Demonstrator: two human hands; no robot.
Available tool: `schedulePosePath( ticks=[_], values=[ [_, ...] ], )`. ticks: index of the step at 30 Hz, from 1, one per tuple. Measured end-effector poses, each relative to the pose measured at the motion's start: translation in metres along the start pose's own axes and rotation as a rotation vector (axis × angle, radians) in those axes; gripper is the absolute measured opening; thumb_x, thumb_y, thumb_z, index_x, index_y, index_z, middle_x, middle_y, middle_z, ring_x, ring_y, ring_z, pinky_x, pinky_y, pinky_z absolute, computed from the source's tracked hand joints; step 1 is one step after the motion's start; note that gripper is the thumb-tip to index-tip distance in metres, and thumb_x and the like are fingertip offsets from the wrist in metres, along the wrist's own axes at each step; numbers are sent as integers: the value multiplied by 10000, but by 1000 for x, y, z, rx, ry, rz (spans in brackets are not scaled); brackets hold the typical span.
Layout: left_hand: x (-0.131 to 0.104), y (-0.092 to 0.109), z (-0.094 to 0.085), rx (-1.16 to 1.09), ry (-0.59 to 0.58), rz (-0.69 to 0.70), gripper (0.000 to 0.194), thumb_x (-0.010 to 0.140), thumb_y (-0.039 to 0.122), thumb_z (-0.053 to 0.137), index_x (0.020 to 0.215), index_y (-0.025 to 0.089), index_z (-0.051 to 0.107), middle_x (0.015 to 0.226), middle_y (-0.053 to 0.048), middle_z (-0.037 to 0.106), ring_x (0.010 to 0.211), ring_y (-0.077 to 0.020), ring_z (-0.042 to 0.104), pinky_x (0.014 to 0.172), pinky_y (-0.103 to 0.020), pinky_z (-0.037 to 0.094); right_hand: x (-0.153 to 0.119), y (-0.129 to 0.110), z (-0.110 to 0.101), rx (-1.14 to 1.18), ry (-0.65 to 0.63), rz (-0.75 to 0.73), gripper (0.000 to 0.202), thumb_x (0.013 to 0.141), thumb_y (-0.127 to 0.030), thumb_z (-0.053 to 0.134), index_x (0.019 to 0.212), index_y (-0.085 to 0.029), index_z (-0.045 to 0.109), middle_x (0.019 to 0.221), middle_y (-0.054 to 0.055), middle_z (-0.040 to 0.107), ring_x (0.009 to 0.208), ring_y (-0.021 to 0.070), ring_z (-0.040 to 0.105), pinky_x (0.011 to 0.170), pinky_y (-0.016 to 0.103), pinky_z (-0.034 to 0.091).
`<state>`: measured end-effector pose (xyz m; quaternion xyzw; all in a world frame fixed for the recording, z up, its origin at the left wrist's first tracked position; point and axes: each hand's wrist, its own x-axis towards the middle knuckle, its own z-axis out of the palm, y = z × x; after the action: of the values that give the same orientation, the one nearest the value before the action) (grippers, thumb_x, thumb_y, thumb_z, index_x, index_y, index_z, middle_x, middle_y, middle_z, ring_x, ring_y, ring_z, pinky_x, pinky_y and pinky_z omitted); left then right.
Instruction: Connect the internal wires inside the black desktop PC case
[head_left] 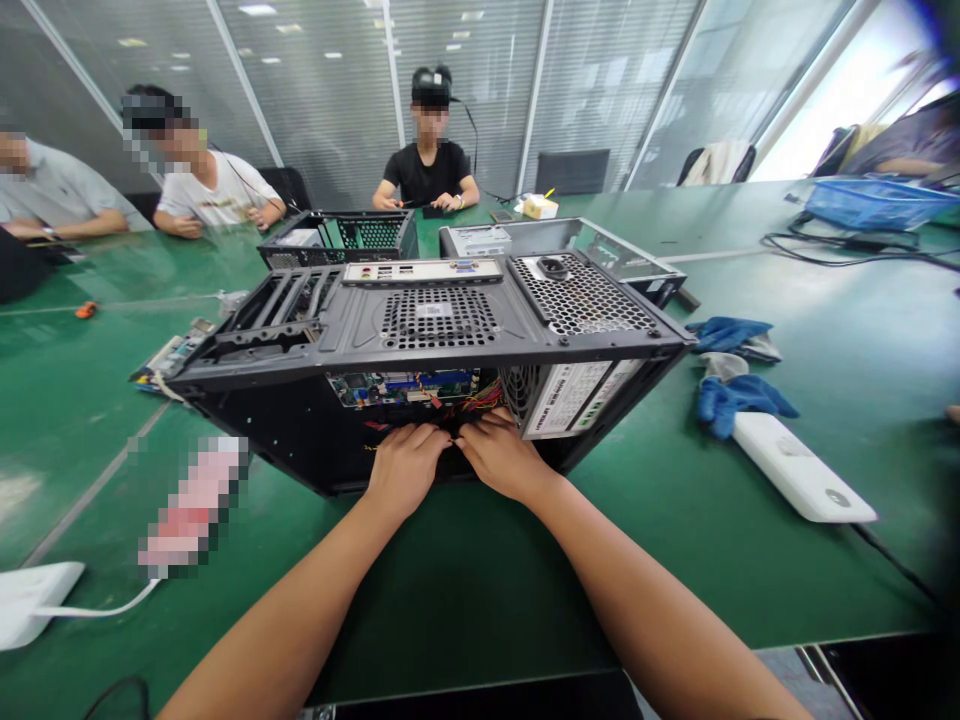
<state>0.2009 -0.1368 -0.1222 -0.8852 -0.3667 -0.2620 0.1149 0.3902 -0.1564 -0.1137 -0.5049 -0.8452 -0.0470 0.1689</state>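
A black computer case (352, 340) stands on the green table with its rear panel facing up and its open side toward me. Inside show a blue circuit board (405, 386), coloured wires (484, 396) and a labelled power supply (577, 398). My left hand (409, 460) and my right hand (499, 450) reach into the lower part of the opening, side by side, fingertips nearly meeting below the wires. The fingers of both are curled; what they grip, if anything, is hidden inside the case.
Blue gloves (746, 385) and a white power bank (802, 468) lie at the right. More open cases (337, 238) stand behind. A circuit board (176, 360) is at the left, a blue basket (877, 203) at the far right. Several people sit across the table (465, 600).
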Motion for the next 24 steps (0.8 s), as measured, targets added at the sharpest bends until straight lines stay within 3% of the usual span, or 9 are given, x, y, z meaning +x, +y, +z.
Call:
schedulePosePath(
  ticks=[15,24],
  values=[
    [-3,0,0,-54,50,-5,177,982,238,499,1010,176,661,910,-48,673,801,-163,650,727,-281,547,1,2,-3,78,-35,-6,168,966,-195,522,883,-200,668,809,38,674,859,200,575,824,326,352],
    [-1,1,-1,70,2,-7,251,985,259,494,811,202,667,741,-14,611,646,-142,590,579,-250,453,1,1,-1,20,-49,-8,167,970,-210,509,887,-190,654,835,54,682,885,214,583,846,340,361]
  ],
)
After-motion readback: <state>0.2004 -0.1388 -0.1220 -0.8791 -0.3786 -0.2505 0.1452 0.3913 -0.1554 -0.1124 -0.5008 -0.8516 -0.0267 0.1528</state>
